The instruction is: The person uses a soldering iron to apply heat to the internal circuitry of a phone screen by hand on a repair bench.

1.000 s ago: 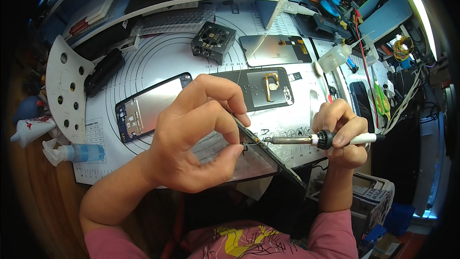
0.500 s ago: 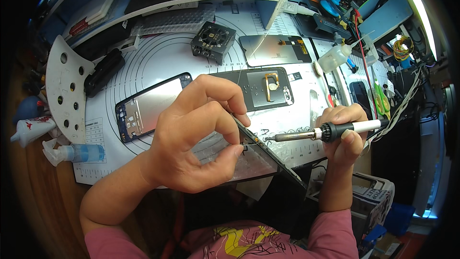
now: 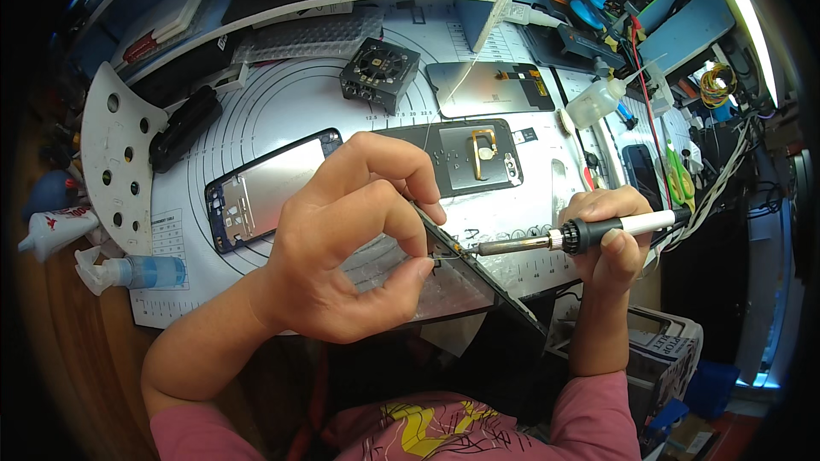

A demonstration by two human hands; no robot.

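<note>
My left hand point(image 3: 342, 248) is closed in the centre. Its thumb and index finger pinch a thin silvery wire point(image 3: 446, 258), while its other fingers steady a slim dark phone part point(image 3: 500, 283), held tilted and seen nearly edge-on. My right hand point(image 3: 611, 226) grips a soldering iron point(image 3: 589, 236) with a black and white handle. The iron's tip is at the phone part's upper edge, close to the wire's end; whether they touch is too small to tell. Left of my left hand lies a phone frame point(image 3: 273, 196) with a silver inside.
Behind the hands lie a dark phone back point(image 3: 444, 154) with a flex cable, a small fan point(image 3: 380, 72) and a silver screen panel point(image 3: 465, 94). A dropper bottle point(image 3: 595, 102) and green scissors point(image 3: 681, 177) are at right. Bottles point(image 3: 154, 271) stand at left; a shelf point(image 3: 342, 2) overhangs the back.
My right hand has shifted slightly left, bringing the iron's tip closer to the phone part and wire. The left hand has stayed almost still.
</note>
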